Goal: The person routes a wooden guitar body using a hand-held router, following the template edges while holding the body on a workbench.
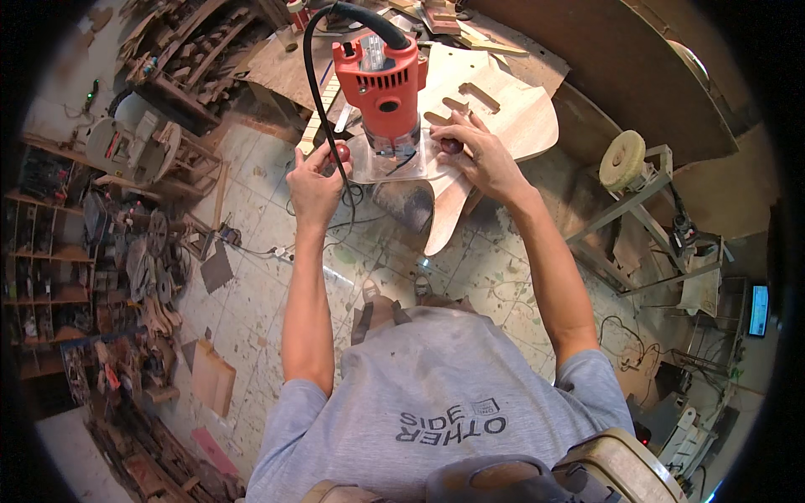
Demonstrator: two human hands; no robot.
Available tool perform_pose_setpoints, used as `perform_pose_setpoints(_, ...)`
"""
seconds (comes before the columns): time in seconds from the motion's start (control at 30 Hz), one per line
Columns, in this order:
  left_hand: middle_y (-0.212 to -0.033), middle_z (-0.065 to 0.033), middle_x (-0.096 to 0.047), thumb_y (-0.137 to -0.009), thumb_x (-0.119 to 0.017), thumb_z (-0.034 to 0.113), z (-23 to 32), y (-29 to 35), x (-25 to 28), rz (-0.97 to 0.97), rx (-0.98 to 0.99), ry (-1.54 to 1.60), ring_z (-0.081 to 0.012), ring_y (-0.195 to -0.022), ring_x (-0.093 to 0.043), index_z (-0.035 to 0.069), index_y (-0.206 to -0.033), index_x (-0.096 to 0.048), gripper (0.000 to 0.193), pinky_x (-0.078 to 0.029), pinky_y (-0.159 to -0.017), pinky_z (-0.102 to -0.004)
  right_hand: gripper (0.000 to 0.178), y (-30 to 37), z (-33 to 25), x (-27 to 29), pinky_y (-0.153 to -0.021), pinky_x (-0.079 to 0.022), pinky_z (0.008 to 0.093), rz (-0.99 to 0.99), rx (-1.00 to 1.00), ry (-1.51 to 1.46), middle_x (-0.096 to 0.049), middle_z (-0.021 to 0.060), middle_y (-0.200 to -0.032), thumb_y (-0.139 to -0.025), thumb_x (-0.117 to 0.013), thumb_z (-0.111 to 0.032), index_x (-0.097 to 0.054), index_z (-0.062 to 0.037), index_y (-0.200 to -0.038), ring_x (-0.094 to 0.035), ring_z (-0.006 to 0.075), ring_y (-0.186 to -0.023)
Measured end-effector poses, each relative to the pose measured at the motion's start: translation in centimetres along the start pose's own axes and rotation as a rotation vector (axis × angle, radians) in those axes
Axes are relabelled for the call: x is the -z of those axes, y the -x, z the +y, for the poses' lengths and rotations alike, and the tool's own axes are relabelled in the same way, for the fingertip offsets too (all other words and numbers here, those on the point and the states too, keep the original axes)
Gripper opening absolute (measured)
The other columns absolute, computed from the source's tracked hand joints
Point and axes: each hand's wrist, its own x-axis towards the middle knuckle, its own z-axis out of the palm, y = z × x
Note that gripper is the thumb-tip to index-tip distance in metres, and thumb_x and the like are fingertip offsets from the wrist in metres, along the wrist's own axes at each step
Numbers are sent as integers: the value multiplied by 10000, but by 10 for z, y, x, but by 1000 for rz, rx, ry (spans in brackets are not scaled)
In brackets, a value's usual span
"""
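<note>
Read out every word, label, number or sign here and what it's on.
Grey shirt: dark lettering and a small boxed mark, upside down in view; I won't copy the wording.
Lit screen at right: too small to read.
Red container at the top: too small to read.
Orange router: no lettering I can make out.

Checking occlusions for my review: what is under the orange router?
Under the orange router is a clear base plate; a pale wooden guitar body extends out beyond its right side. The surface directly beneath is covered from view.

Both forearms (309,293) reach forward, left hand (315,189) and right hand (488,161) curled.
</note>
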Motion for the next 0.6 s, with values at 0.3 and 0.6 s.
perform_pose_setpoints(0.3,-868,-77,-816,-835,-826,164,-3,26,-5,100,0,-1,-244,-885,-805,24,-1143,-792,340,-187,-1311,-575,331,-5,3,6,-1276,-291,529,-82,8,-38,-755,69,-1139,-868,-803,-65,-720,-101,-1185,-636,316,-1189)
perform_pose_setpoints(0.6,-893,-77,-828,-866,-831,218,10,48,-10,130,-5,-55,-198,-887,-802,57,-1110,-805,294,-159,-1321,-568,391,-3,10,14,-1344,-150,532,-172,-35,-69,-770,5,-1231,-868,-769,-4,-736,-133,-1236,-514,338,-1470)
